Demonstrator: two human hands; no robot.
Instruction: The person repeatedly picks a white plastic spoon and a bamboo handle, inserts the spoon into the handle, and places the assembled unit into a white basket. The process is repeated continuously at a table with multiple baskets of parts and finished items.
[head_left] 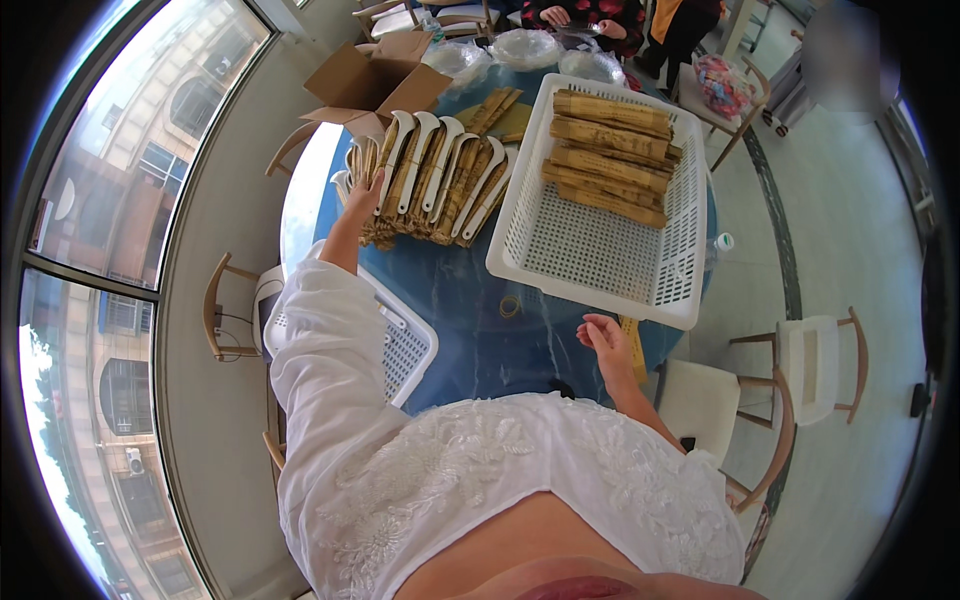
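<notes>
Interior beside tall windows (110, 190) at left, set in dark frames (90, 284); beyond the glass, a pale, block-faced building (85, 375) with arched openings and an outdoor air-conditioning unit (135, 460); daylight from this side whitens the left edge of the surface (470, 345), a round-edged table with a blue, pale-veined top; at right, a light, glossy floor (845, 250) crossed by a dark strip (783, 235), its curve exaggerated by the lens; around the surface, wooden chairs, including one at left (212, 305), a pale-seated pair at lower right (800, 370), and others along the upper edge (465, 17).
</notes>
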